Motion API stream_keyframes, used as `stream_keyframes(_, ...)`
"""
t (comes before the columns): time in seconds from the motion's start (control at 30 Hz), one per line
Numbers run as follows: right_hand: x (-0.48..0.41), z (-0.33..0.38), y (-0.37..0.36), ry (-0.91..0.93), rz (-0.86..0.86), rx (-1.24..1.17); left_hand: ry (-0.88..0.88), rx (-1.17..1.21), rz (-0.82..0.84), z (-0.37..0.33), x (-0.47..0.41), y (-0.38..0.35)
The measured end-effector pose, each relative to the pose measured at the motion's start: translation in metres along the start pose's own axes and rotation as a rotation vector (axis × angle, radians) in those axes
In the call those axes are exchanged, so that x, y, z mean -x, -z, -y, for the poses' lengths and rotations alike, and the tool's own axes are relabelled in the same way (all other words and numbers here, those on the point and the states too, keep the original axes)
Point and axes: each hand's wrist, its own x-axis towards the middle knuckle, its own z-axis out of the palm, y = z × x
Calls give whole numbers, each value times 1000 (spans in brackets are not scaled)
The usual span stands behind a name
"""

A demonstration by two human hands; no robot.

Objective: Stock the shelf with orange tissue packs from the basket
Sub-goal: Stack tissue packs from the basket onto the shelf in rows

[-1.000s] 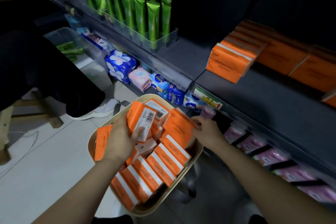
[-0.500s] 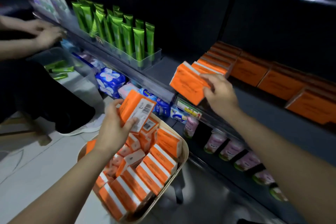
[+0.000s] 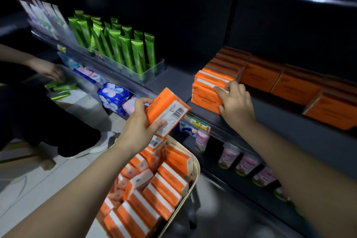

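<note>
The left hand (image 3: 138, 123) grips an orange tissue pack (image 3: 167, 109) by its lower end, holding it tilted in the air above the basket (image 3: 197, 172) and just in front of the shelf (image 3: 280, 127) edge. The right hand (image 3: 236, 103) clasps the right end of the front pack (image 3: 205, 95), which stands on the shelf at the head of a row of orange packs (image 3: 226, 63).

The shelf is dark grey, the floor (image 3: 38, 183) pale tile. Green tubes (image 3: 123, 48) stand further left.

The held pack is bright orange with a white barcoded label; many like it fill the cream basket.
</note>
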Motion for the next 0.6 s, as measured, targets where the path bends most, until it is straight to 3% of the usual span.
stream_keyframes(0.4,-6,-7,-13,162,-265,-273,-3,53,83,-3,-28,-13)
stream_keyframes(0.6,-15,-2,-12,106,-119,-142,-49,111,183,-7,-45,-13)
